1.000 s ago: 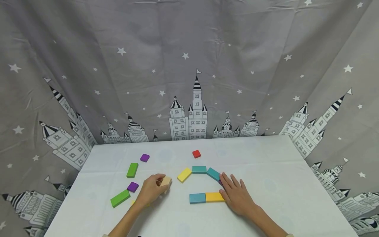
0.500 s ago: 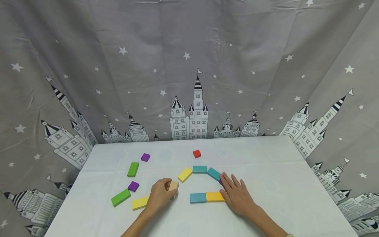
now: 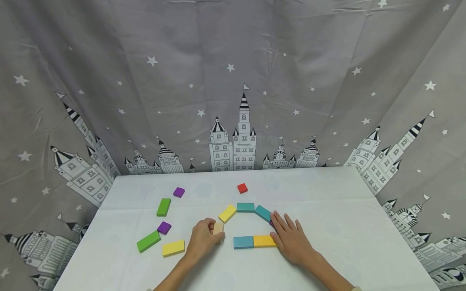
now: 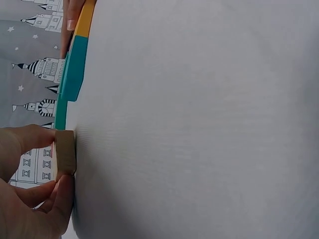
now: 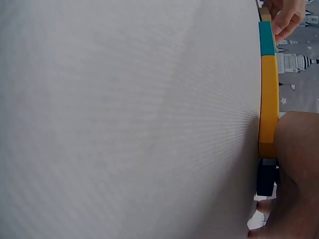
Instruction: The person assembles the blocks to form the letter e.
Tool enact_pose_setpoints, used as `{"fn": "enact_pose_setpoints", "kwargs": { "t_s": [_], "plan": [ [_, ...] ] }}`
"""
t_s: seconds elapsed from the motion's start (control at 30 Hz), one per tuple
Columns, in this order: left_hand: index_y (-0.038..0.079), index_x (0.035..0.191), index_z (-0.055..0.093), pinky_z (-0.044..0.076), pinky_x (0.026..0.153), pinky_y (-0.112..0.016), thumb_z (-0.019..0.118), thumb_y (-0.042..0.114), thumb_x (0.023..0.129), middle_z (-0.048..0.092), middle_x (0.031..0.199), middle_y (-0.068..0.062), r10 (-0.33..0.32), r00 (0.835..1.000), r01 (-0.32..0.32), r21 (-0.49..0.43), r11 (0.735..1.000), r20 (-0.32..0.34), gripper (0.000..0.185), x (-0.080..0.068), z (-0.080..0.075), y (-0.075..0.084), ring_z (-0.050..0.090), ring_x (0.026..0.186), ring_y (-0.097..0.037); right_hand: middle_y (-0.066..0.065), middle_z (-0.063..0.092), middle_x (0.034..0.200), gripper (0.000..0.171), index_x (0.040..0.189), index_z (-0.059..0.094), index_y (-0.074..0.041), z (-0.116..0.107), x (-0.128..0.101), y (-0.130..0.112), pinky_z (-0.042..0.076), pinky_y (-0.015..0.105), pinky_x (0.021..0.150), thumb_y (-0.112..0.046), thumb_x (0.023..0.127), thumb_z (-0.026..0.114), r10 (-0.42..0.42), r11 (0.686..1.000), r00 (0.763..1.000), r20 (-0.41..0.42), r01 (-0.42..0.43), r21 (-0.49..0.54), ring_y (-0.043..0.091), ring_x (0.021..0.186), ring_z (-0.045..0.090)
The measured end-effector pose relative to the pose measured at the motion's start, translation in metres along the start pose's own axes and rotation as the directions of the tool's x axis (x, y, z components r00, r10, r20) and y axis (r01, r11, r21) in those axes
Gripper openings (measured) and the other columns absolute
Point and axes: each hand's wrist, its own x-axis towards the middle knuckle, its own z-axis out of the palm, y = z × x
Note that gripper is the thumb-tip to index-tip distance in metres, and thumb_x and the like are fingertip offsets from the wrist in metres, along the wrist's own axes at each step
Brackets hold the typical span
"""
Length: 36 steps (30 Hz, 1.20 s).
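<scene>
My left hand (image 3: 202,239) pinches a plain wooden block (image 3: 218,228) between thumb and fingers. In the left wrist view that wooden block (image 4: 65,153) sits at or just above the white cloth; I cannot tell which. Just beyond it lies a yellow block (image 3: 227,214), which leads into two teal blocks (image 3: 245,207) in a curved row. With fingers extended, my right hand (image 3: 293,240) rests over the row's right end, partly covering a purple block (image 3: 271,223). Its thumb touches the orange-yellow block (image 3: 264,241), which abuts a blue block (image 3: 243,242). A dark block (image 5: 266,177) shows under the right hand.
On the left lie two green blocks (image 3: 149,241), two purple blocks (image 3: 164,228) and a yellow block (image 3: 173,248). A small red block (image 3: 242,188) lies farther back. The white table (image 3: 327,194) ends at a grey curtain (image 3: 233,81) printed with castles.
My left hand has carried the wooden block rightward, close to the curved row, uncovering the yellow block on the left. My right hand stays in place.
</scene>
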Motion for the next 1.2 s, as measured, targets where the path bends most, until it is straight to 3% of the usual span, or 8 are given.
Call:
{"fn": "enact_pose_setpoints", "kwargs": {
  "t_s": [0.23, 0.5, 1.2],
  "plan": [
    [-0.009, 0.107, 0.065, 0.045, 0.065, -0.027, 0.083, 0.014, 0.077, 0.055, 0.085, -0.005, 0.05, 0.999, -0.05, 0.013, 0.999, 0.007, 0.042, -0.0011, 0.0015, 0.0008, 0.049, 0.077, -0.016, 0.007, 0.029, 0.161, 0.061, 0.156, 0.032, -0.009, -0.0008, 0.0003, -0.0002, 0.018, 0.067, 0.111, -0.04, 0.106, 0.043, -0.002, 1.0, 1.0, 0.003, 0.002, 0.002, 0.039, 0.145, 0.026],
    [-0.005, 0.1, 0.067, 0.044, 0.068, -0.032, 0.074, 0.006, 0.079, 0.053, 0.082, -0.002, 0.138, 0.99, -0.138, 0.037, 0.99, -0.008, 0.024, -0.0016, 0.0007, -0.0039, 0.047, 0.076, -0.015, 0.007, 0.029, 0.161, 0.06, 0.156, 0.032, -0.009, -0.0021, 0.0005, -0.0005, 0.018, 0.067, 0.111, -0.04, 0.106, 0.043, -0.004, 1.0, 1.0, 0.005, 0.004, 0.009, 0.039, 0.145, 0.026],
    [-0.004, 0.1, 0.067, 0.043, 0.067, -0.029, 0.075, 0.006, 0.079, 0.054, 0.083, -0.002, 0.112, 0.994, -0.112, 0.008, 0.994, -0.008, 0.025, -0.0042, 0.0012, -0.0011, 0.048, 0.077, -0.014, 0.007, 0.028, 0.162, 0.06, 0.157, 0.031, -0.01, -0.0011, 0.0011, 0.0021, 0.019, 0.067, 0.111, -0.041, 0.106, 0.041, -0.02, 1.0, 1.0, 0.003, 0.02, 0.0, 0.039, 0.145, 0.026]
  ]
}}
